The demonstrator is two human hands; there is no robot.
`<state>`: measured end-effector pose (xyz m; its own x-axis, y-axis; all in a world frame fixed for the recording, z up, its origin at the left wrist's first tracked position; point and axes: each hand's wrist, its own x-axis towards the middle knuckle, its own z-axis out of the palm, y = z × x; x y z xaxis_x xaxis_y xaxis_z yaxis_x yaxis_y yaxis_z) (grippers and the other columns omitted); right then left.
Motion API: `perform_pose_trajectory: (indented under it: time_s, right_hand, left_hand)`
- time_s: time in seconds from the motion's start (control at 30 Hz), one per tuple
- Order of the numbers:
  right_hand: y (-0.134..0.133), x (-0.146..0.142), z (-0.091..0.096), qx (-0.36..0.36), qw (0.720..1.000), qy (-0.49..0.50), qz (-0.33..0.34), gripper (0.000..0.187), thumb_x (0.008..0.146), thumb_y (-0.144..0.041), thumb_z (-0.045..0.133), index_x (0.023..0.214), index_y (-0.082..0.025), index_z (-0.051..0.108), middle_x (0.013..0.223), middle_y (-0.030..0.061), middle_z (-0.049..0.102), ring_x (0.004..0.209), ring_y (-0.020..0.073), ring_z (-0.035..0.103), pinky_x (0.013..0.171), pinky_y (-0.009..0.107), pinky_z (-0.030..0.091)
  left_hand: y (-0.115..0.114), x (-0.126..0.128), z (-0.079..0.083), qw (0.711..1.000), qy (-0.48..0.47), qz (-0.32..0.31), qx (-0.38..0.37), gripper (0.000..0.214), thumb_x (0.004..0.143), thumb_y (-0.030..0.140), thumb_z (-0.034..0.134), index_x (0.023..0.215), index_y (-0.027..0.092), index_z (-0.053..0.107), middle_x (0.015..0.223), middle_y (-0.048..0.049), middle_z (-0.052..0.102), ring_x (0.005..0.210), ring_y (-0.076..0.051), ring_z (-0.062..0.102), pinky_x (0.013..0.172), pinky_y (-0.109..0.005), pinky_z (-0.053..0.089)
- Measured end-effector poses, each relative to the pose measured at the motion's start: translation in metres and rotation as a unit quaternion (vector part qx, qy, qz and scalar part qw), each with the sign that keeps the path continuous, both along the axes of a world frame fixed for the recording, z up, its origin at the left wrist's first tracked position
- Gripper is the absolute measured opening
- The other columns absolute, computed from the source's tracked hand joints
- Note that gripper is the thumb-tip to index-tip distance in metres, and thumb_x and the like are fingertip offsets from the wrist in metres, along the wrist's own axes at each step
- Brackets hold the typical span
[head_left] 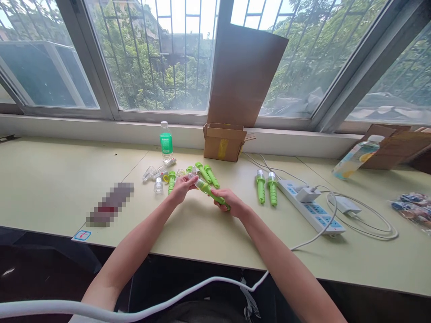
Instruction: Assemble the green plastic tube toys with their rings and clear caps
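My right hand [230, 202] is wrapped round a green plastic handle [206, 187], which lies slanted above the table. At its upper left end, my left hand [181, 188] pinches a clear plastic cap [192, 176]. Fingers partly hide where cap and handle meet. Just beyond my hands lie several loose green handles [211, 176] and a ribbed green one [171, 181]. Clear caps [158, 185] are scattered left of them. To the right, two green handles with clear tops [261, 188] lie side by side.
A bottle with a green label [166, 142] stands behind the parts, near a cardboard box [222, 143]. A white power strip [310, 208] with cables and a charger [344, 205] occupies the right. Another bottle [357, 157] leans farther right. A blurred-out item [111, 204] lies left.
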<state>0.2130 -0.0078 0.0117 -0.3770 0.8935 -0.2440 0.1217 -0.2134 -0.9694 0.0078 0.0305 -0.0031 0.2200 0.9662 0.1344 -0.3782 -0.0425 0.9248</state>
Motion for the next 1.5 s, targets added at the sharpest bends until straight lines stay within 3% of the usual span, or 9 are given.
perform_pose_trajectory:
  time_s: [0.13, 0.27, 0.4, 0.57, 0.8, 0.97, 1.13, 1.33, 1.5]
  right_hand:
    - [-0.001, 0.002, 0.002, -0.021, 1.000, 0.017, 0.014, 0.047, 0.069, -0.058, 0.063, 0.087, -0.015, 0.063, 0.054, -0.0023, 0.047, 0.039, 0.0049, 0.028, 0.036, 0.021, 0.016]
    - [-0.002, -0.006, -0.008, 0.128, 0.986, -0.087, -0.064, 0.051, 0.074, -0.063, 0.055, 0.086, -0.015, 0.068, 0.053, -0.0008, 0.051, 0.041, 0.0074, 0.034, 0.040, 0.023, 0.025]
    - [-0.001, -0.009, -0.019, 0.354, 0.868, -0.294, -0.187, 0.040, 0.078, -0.055, 0.056, 0.098, -0.023, 0.071, 0.066, 0.0009, 0.062, 0.055, 0.0122, 0.049, 0.052, 0.024, 0.031]
    - [-0.001, -0.007, -0.026, 0.490, 0.721, -0.444, -0.207, 0.032, 0.086, -0.044, 0.052, 0.109, -0.027, 0.068, 0.079, 0.0040, 0.066, 0.066, 0.0138, 0.054, 0.054, 0.024, 0.027]
    - [-0.003, -0.007, -0.022, 0.559, 0.627, -0.504, -0.201, 0.032, 0.093, -0.036, 0.044, 0.113, -0.025, 0.067, 0.081, 0.0082, 0.065, 0.071, 0.0161, 0.052, 0.060, 0.027, 0.027]
    - [-0.006, -0.012, -0.019, 0.563, 0.618, -0.526, -0.156, 0.040, 0.095, -0.041, 0.036, 0.114, -0.022, 0.065, 0.073, 0.0082, 0.064, 0.065, 0.0162, 0.051, 0.057, 0.028, 0.025]
    - [-0.008, -0.019, -0.021, 0.531, 0.645, -0.531, -0.144, 0.044, 0.093, -0.046, 0.036, 0.115, -0.019, 0.063, 0.077, 0.0097, 0.067, 0.059, 0.0155, 0.053, 0.054, 0.028, 0.024]
    - [-0.011, -0.025, -0.021, 0.467, 0.724, -0.481, -0.159, 0.038, 0.089, -0.046, 0.043, 0.111, -0.024, 0.064, 0.082, 0.0056, 0.070, 0.058, 0.0154, 0.056, 0.051, 0.026, 0.025]
    - [-0.012, -0.026, -0.018, 0.412, 0.813, -0.390, -0.132, 0.039, 0.087, -0.053, 0.041, 0.096, -0.026, 0.068, 0.053, -0.0013, 0.057, 0.045, 0.0128, 0.046, 0.047, 0.023, 0.028]
  left_hand:
    - [-0.001, 0.002, 0.002, 1.000, 0.003, 0.012, 0.015, 0.034, 0.069, 0.039, 0.073, 0.087, 0.011, 0.065, 0.081, -0.0064, 0.068, 0.074, -0.017, 0.065, 0.081, -0.037, 0.051]
    - [-0.002, 0.001, 0.002, 1.000, 0.005, 0.010, 0.001, 0.041, 0.070, 0.041, 0.072, 0.100, 0.013, 0.064, 0.091, -0.0085, 0.069, 0.081, -0.019, 0.066, 0.083, -0.039, 0.051]
    - [-0.003, 0.003, 0.000, 0.999, 0.022, 0.001, -0.042, 0.039, 0.071, 0.044, 0.071, 0.091, 0.011, 0.064, 0.090, -0.0114, 0.069, 0.080, -0.021, 0.067, 0.085, -0.043, 0.051]
    - [-0.004, 0.008, 0.002, 0.997, -0.023, 0.003, -0.074, 0.041, 0.070, 0.046, 0.071, 0.090, 0.010, 0.064, 0.088, -0.0122, 0.069, 0.081, -0.021, 0.068, 0.088, -0.043, 0.050]
    - [-0.006, 0.008, 0.005, 0.992, -0.061, 0.016, -0.110, 0.043, 0.067, 0.042, 0.075, 0.094, 0.011, 0.064, 0.090, -0.0117, 0.069, 0.080, -0.020, 0.068, 0.087, -0.040, 0.051]
    - [-0.005, 0.006, 0.002, 0.992, -0.051, 0.041, -0.110, 0.041, 0.066, 0.040, 0.076, 0.091, 0.009, 0.064, 0.084, -0.0107, 0.070, 0.076, -0.019, 0.068, 0.084, -0.039, 0.052]
    - [-0.003, 0.008, 0.000, 0.990, -0.051, 0.071, -0.108, 0.039, 0.065, 0.038, 0.076, 0.089, 0.010, 0.064, 0.082, -0.0097, 0.070, 0.071, -0.019, 0.068, 0.081, -0.037, 0.053]
    - [-0.004, 0.012, 0.001, 0.987, -0.037, 0.119, -0.097, 0.033, 0.064, 0.037, 0.077, 0.078, 0.010, 0.063, 0.073, -0.0076, 0.068, 0.065, -0.018, 0.066, 0.078, -0.039, 0.054]
    - [-0.005, 0.011, 0.005, 0.989, -0.031, 0.124, -0.079, 0.033, 0.063, 0.038, 0.077, 0.075, 0.010, 0.064, 0.068, -0.0054, 0.067, 0.061, -0.016, 0.064, 0.076, -0.038, 0.053]
